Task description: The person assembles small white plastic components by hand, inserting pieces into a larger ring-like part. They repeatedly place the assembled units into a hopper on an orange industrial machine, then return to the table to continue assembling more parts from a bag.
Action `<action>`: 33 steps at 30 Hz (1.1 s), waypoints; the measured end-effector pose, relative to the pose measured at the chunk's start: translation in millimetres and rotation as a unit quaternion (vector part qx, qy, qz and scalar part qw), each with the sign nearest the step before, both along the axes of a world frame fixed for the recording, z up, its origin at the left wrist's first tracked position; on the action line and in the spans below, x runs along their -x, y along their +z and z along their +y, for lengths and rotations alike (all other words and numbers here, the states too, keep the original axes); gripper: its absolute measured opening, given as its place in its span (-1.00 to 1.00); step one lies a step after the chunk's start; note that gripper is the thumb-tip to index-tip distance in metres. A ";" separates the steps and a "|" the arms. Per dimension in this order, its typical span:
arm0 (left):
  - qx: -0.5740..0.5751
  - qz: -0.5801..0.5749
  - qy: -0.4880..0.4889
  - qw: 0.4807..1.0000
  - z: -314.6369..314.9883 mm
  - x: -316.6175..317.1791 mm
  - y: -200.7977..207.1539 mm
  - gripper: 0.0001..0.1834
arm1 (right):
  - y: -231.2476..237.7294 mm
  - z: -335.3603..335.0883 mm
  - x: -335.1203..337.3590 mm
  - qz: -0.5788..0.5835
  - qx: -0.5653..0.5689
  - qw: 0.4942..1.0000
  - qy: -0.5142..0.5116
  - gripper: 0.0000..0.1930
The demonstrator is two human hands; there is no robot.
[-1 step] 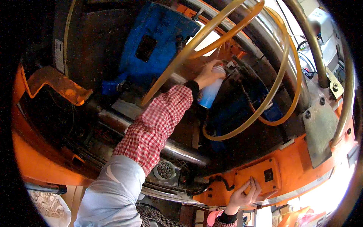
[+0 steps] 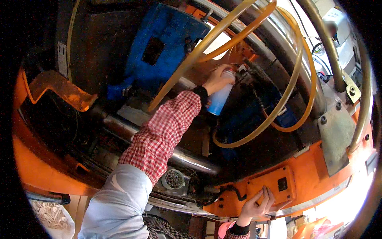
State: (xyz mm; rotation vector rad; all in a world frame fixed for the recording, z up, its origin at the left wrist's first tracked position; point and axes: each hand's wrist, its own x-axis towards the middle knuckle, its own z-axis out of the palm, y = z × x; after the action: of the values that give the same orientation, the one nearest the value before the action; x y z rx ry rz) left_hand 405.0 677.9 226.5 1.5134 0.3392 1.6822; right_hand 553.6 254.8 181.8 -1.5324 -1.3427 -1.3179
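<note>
My left hand [image 2: 217,81] reaches far into the machine, its fingers wrapped round a blue and white spray can [image 2: 221,97]. The can leans, with its blue base toward me and its top beside a dark metal fitting [image 2: 243,68]. Something red shows by its top, where my finger lies. A red checked sleeve covers that forearm. At lower right my right hand [image 2: 258,204] holds nothing. Its fingers are stretched out and apart, with the tips against an orange cover plate [image 2: 270,184] that has a black socket.
Yellowish hoses [image 2: 292,91] loop around the can's right side. A blue metal block [image 2: 165,36] stands behind. A shiny bar [image 2: 195,161] crosses under my left arm, near a small cup [image 2: 173,179] of dark bits. A rusty bracket [image 2: 59,88] juts in at left.
My left hand and the spray can have shifted very slightly to the left. My right hand stays where it was.
</note>
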 end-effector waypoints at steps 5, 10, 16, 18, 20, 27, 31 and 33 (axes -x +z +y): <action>0.019 0.011 0.076 0.997 -22.9 20.7 -8.4 -0.41 | 5.3 0.1 8.5 0.038 -0.006 0.999 0.037 -0.89; -0.119 -0.085 0.229 0.962 -152.4 48.5 5.5 -0.35 | 10.4 -13.8 18.2 -0.040 -0.035 0.997 -0.053 -0.82; -0.201 0.003 0.211 0.957 -345.7 98.1 -45.0 -0.22 | -29.8 -35.8 58.4 0.102 0.079 0.957 0.260 -0.39; -0.218 0.089 0.079 0.969 -388.8 105.8 -75.2 -0.16 | -48.5 -54.5 90.2 0.206 0.171 0.900 0.345 -0.22; -0.228 0.178 -0.050 0.956 -416.6 103.9 -111.1 -0.09 | -89.0 -75.8 110.5 0.282 0.225 0.853 0.378 -0.14; -0.386 0.218 -0.166 0.881 -487.2 35.2 -141.8 0.13 | -163.0 -178.3 73.8 0.482 0.140 0.796 0.338 -0.24; -0.331 0.316 -0.215 0.863 -500.4 14.4 -159.6 0.07 | -238.5 -212.7 -19.7 0.651 -0.116 0.683 0.311 -0.31; -0.278 0.415 -0.203 0.842 -501.1 11.8 -170.4 0.01 | -223.5 -228.7 -75.8 0.645 -0.198 0.701 0.230 -0.32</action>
State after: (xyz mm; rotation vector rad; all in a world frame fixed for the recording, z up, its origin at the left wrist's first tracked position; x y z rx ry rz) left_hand 393.2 176.7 56.1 2.5102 -0.0606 0.7232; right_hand 629.4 26.1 -41.7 -1.1828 -0.3692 0.0055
